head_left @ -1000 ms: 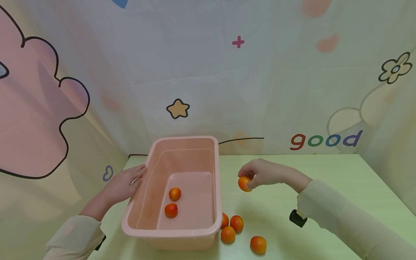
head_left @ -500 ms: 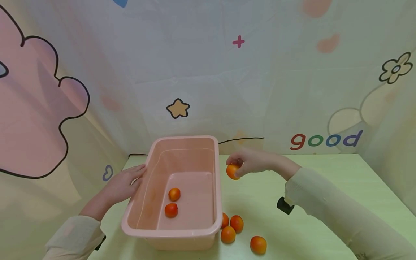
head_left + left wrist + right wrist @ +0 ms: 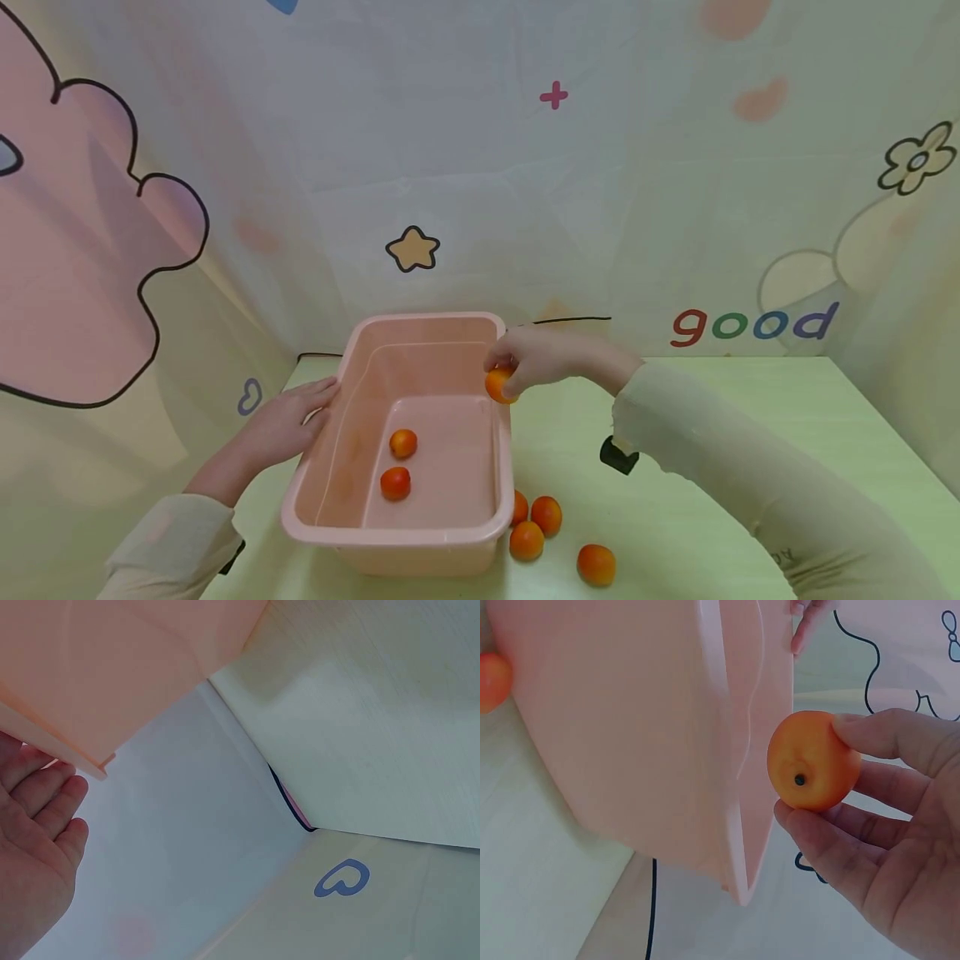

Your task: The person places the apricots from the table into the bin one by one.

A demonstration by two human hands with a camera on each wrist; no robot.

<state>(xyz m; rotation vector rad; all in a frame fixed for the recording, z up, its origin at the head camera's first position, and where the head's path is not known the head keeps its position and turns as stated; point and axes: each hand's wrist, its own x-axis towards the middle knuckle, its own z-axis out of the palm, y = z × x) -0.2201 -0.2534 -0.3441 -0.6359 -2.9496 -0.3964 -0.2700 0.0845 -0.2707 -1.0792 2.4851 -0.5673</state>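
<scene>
A round orange-red fruit (image 3: 814,760) with a dark stem stub is held between the thumb and fingers of my right hand (image 3: 543,358). In the head view that fruit overlaps the far right rim of a pink plastic tub (image 3: 420,537). The right wrist view shows it raised beside the tub's rim (image 3: 716,690). Two more fruits, an orange one (image 3: 403,443) and a redder one (image 3: 395,483), lie on the tub's floor. My left hand (image 3: 281,425) rests against the tub's left rim, its fingers (image 3: 56,799) mostly extended along the edge.
Three fruits are bunched against the tub's right side, including a near one (image 3: 527,541). Another fruit (image 3: 596,566) lies apart, nearer the front. All stand on a pale green table (image 3: 705,475). A printed cloth (image 3: 480,167) hangs behind the table.
My right hand has carried the fruit leftward and up, from above the table to the tub's right rim. The left hand and the tub stay put.
</scene>
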